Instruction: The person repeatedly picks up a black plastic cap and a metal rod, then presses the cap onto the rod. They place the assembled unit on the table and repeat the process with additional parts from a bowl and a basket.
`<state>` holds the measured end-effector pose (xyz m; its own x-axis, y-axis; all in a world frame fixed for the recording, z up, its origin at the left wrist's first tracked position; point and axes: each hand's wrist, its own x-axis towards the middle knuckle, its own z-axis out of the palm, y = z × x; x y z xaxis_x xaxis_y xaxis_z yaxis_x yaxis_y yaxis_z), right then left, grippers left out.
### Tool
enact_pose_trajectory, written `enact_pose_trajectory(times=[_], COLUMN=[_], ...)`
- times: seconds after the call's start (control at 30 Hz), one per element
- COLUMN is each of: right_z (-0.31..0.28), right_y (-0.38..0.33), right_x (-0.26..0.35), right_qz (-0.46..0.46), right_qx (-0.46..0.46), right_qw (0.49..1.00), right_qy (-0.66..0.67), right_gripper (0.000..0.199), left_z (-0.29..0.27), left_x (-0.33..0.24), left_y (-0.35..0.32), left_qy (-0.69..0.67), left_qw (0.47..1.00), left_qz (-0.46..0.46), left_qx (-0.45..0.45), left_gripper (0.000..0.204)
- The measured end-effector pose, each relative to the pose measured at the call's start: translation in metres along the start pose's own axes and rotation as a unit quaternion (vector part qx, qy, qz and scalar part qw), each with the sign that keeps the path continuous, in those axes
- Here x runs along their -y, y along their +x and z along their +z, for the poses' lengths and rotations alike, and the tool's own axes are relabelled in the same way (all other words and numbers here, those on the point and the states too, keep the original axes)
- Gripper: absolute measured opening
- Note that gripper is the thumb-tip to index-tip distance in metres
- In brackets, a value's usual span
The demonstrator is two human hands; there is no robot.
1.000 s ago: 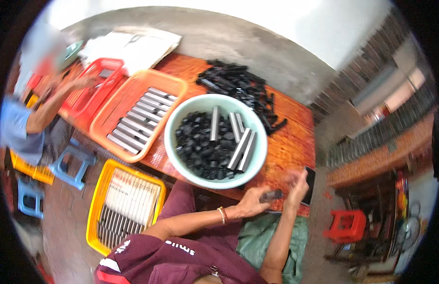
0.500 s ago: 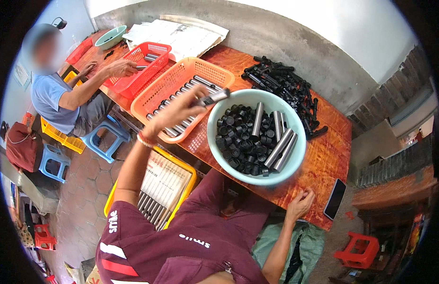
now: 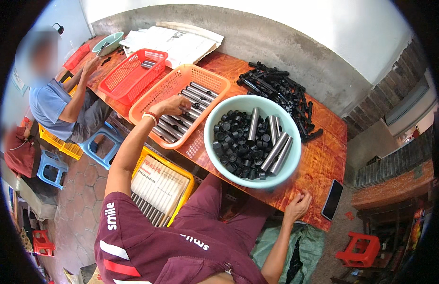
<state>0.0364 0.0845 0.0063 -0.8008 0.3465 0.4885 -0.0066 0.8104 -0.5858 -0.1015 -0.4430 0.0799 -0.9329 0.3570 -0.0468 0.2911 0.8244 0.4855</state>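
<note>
My left hand is over the orange basket, its fingers bent down onto a metal tube in the row. Silver metal tubes with dark holes lie side by side in that basket. The fingers partly hide the tube under them. My right hand rests at the table's front edge with its fingers curled in and nothing seen in them. Between the hands stands a pale green basin, holding many black plastic caps and several metal tubes.
Black tubular parts lie heaped behind the basin. A phone lies at the table's right edge. Left of the orange basket stands a red basket; a co-worker sits beyond it. A yellow crate with tubes stands below the table.
My left hand has come down and left with a metal tube, from beside the basin into the orange basket. The co-worker's hand has left the red basket and risen. My right hand stays put.
</note>
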Motion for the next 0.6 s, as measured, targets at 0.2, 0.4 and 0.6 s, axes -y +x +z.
enact_pose_trajectory(times=[0.2, 0.4, 0.6], right_z=[0.000, 0.001, -0.002], right_y=[-0.002, -0.001, 0.001], right_x=[-0.004, -0.002, -0.001], right_qz=[-0.009, 0.004, 0.019], right_qx=[-0.006, -0.010, 0.005], right_qw=[1.000, 1.000, 1.000], right_qy=[0.008, 0.010, 0.019], right_gripper=[0.015, 0.014, 0.016], left_z=[0.004, -0.004, 0.015], left_x=[-0.001, -0.052, -0.136], left_y=[-0.004, -0.021, -0.033], left_qy=[0.011, -0.042, -0.210], left_qw=[0.999, 0.979, 0.949], left_qz=[0.019, 0.044, 0.060], left_qx=[-0.035, -0.194, -0.226], left_gripper=[0.042, 0.039, 0.030])
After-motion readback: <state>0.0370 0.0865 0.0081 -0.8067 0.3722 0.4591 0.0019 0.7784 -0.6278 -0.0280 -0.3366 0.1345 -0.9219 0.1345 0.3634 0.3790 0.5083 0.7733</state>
